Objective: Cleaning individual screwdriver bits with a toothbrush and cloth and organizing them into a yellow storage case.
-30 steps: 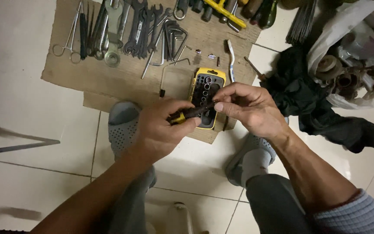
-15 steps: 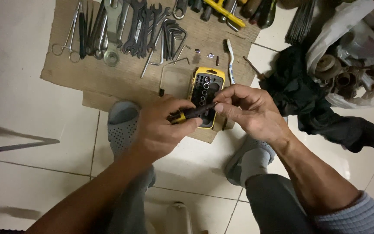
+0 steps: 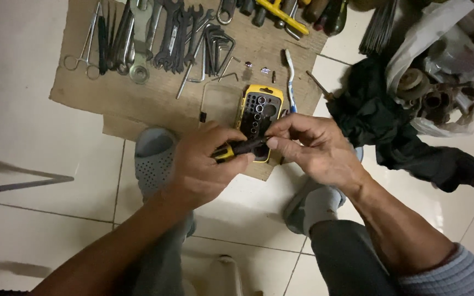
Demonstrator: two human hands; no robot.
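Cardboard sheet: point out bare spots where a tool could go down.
Cardboard sheet: free strip between the wrenches and the sheet's near edge, left of the yellow bit case. Its far edge is packed with tools. White floor tiles left of the sheet also lie bare.

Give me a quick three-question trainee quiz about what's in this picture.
1. True or false: the left hand grips a screwdriver.
2. Where is the right hand? A) on the toothbrush B) pinching the screwdriver's front end C) in the plastic bag
3. What do the wrenches lie on?

Key: 1 true; 2 B; 3 a sheet of cardboard, which also holds the yellow bit case.
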